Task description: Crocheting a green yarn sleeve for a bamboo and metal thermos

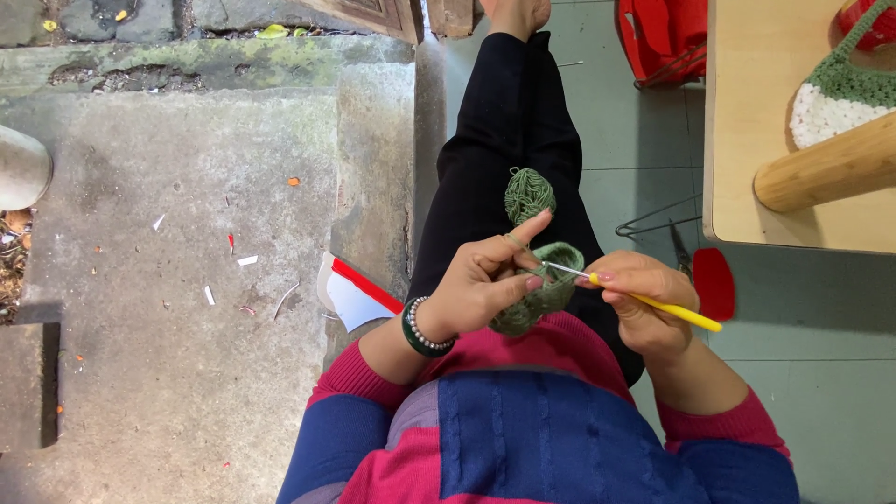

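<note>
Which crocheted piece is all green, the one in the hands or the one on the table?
The one in the left hand: the green crochet piece. The table piece is green and white.

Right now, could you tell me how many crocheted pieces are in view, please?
2: the green crocheted yarn piece held in the left hand, and a green-and-white crocheted piece on the wooden table; others may lie out of frame.

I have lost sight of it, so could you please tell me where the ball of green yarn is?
The ball of green yarn rests on the person's black-trousered lap, centre of the head view, just beyond the left hand.
</note>
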